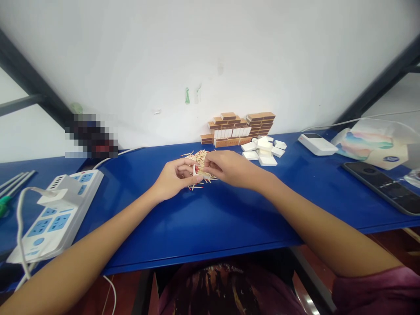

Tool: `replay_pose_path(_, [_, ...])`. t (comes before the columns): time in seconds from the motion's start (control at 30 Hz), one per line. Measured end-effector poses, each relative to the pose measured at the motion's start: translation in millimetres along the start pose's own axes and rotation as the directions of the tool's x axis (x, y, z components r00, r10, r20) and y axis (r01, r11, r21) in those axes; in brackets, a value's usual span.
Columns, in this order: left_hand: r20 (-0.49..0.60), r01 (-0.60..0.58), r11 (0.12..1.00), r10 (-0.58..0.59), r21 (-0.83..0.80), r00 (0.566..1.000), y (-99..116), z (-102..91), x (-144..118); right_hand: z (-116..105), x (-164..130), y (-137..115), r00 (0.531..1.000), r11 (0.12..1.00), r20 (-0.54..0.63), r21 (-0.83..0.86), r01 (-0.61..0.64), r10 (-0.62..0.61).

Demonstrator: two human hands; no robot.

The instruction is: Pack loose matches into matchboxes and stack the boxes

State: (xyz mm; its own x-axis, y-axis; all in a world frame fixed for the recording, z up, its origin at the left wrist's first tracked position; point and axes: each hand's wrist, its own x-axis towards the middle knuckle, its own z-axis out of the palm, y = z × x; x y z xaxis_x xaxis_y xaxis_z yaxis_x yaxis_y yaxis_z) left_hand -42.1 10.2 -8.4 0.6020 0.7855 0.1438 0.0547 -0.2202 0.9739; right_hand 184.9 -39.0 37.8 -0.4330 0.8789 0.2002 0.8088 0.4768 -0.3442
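While the left hand (pixel 173 178) curls around a small white matchbox tray (pixel 194 170), the right hand (pixel 226 168) pinches a bundle of matches (pixel 206 173) at its opening. Both hover over the loose match pile (pixel 197 158) on the blue table (pixel 229 210).

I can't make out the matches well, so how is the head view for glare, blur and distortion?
Head view: soft even light, faint sheen on the blue tabletop; wide-angle bending at the edges; a pixelated patch at the wall; the small wooden matches between the left hand and the right hand are too fine to resolve.
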Motion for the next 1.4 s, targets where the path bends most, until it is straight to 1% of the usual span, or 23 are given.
replay_pose_path(0.2, [0.005,0.003,1.000,-0.003,0.026,1.000,-1.6,-1.2,0.9,4.3,0.6,3.0,1.000,0.999,-0.007,0.009,0.031,-0.031])
replay_pose_path(0.67, [0.012,-0.009,0.998,0.008,0.059,1.000,-1.1,-0.7,0.3,6.8,0.3,4.1,0.999,0.999,0.005,-0.013,0.046,-0.045])
replay_pose_path(1.03, [0.015,-0.004,0.997,0.003,0.075,1.000,-0.6,0.0,-0.9,6.7,0.4,2.0,1.000,1.000,0.027,-0.013,0.016,-0.015])
replay_pose_path(1.4, [0.021,-0.010,0.997,0.009,0.074,1.000,-0.1,-0.1,-0.5,7.9,1.8,3.0,0.998,0.999,0.060,-0.040,0.020,-0.017])
